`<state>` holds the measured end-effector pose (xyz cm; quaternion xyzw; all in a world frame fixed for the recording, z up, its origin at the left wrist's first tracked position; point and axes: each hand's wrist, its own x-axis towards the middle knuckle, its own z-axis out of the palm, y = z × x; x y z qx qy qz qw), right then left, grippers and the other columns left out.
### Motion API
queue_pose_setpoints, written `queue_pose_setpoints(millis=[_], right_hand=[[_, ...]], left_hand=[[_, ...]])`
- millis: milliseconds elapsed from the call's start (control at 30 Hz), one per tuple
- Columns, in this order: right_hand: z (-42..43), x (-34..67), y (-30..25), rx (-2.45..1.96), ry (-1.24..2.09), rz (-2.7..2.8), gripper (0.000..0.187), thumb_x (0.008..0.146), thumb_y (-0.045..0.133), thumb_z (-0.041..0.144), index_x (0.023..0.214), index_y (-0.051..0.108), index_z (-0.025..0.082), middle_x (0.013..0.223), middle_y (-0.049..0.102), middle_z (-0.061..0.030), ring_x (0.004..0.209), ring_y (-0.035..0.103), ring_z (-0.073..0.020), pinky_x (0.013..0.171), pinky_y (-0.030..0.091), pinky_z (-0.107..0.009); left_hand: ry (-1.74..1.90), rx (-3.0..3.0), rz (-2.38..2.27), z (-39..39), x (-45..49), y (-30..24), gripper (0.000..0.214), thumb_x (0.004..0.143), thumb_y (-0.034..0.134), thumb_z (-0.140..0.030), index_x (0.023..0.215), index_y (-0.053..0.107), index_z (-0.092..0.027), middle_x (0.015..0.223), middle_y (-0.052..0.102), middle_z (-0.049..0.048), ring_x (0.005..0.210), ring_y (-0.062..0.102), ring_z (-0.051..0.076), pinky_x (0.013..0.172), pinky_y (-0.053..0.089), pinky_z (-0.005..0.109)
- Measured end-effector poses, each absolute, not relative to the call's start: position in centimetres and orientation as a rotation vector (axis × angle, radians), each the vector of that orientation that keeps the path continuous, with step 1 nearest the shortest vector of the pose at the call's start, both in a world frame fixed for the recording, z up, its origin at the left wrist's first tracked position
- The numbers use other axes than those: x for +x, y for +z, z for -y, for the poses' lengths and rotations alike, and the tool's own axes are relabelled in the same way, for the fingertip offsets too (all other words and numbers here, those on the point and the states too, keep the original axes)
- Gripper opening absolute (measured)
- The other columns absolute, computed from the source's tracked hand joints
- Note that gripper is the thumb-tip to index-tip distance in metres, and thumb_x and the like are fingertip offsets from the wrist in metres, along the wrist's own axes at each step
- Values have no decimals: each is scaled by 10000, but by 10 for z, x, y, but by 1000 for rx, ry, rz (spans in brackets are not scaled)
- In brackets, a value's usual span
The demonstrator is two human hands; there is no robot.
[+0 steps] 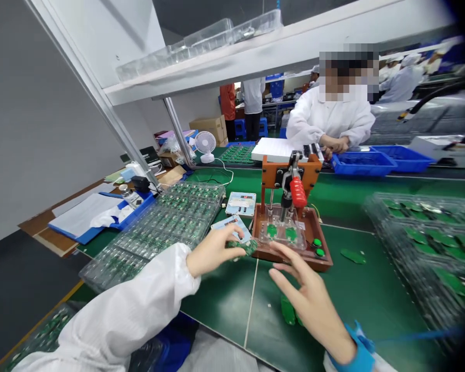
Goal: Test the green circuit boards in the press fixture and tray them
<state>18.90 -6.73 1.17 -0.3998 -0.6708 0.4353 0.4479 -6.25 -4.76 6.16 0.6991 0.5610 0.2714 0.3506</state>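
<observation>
A small green circuit board (248, 248) is pinched between the thumb and fingers of my left hand (221, 247), just in front of the test fixture. My right hand (304, 284), with a blue band at its wrist, hovers above the table with fingers apart and nothing in them. The brown test fixture (318, 266) has a red-handled toggle clamp (297, 192), and green boards (290, 234) sit under its clear plate. Partly hidden behind my right hand lies a green board (288, 310). Another green board (353, 256) rests right of the fixture.
Stacked clear trays (155, 232) of boards stand at left, more trays (422, 243) at right. Two small meters (241, 203) lie left of the fixture. A white fan (205, 144) and blue bins (364, 163) are at the back, where a co-worker (331, 119) sits. A shelf (225, 57) hangs overhead.
</observation>
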Motion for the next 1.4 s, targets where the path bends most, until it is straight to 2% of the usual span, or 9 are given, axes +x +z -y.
queue_pose_setpoints(millis=[100,367,500,700,867,1000,1100,1233,1400], right_hand=[[70,187,-8,-988,1348,1549,514,923,677,449,1408,606,294,1413,661,-73,1227,684,-244,979,621,-353],[76,215,-26,-1141,1289,1506,319,895,703,461,1070,782,206,1002,807,-68,773,779,-209,692,652,-272],[77,246,-40,-1216,814,1670,252,952,653,408,1068,776,222,1083,800,-72,926,789,-243,799,674,-326],[85,274,-62,-1124,188,2082,267,1025,514,225,1206,707,249,1194,762,-50,1084,747,-228,947,647,-394],[99,275,-67,-1123,196,2223,320,993,491,167,1224,694,256,1261,733,-46,1152,718,-229,978,639,-406],[102,275,-63,-1169,308,2256,436,891,495,97,1230,707,272,1303,721,-40,1189,710,-241,981,646,-423],[101,276,-58,-1205,393,2315,566,810,473,55,1280,702,274,1352,701,-32,1246,685,-252,1015,629,-440],[99,278,-59,-1245,475,2389,746,743,448,24,1413,621,303,1466,617,-9,1362,595,-259,1078,577,-460],[96,284,-45,-1160,463,2480,887,675,453,20,1518,508,291,1565,493,-27,1421,513,-310,1052,581,-501]], left_hand=[[616,1811,-1280,60,-28,57,233,860,754,-215,991,562,-207,909,768,1,890,744,199,805,498,268],[486,1851,-1239,54,-5,32,265,829,791,-157,1002,594,-195,823,752,-28,834,740,182,753,492,246],[383,2103,-1293,53,-5,16,180,902,729,-172,1061,652,-204,947,774,5,946,747,201,830,532,279],[116,2878,-1068,56,6,-13,112,1003,541,-107,1015,646,-144,942,734,72,879,684,220,786,558,322],[197,3023,-979,60,12,-24,82,1005,589,-198,1048,619,-135,1184,688,97,942,649,224,819,566,339],[288,2842,-996,62,12,-23,533,874,753,-515,1226,573,-157,1300,630,120,1037,649,265,849,571,371],[334,2752,-959,62,11,-22,683,820,772,-609,1290,545,-168,1307,616,137,1045,644,281,861,559,401],[400,2762,-928,63,10,-25,661,798,756,-678,1197,572,-184,1144,659,84,911,643,240,756,518,355],[501,2863,-904,68,8,-31,407,952,627,-585,865,547,-195,814,630,3,664,588,158,539,380,313]])
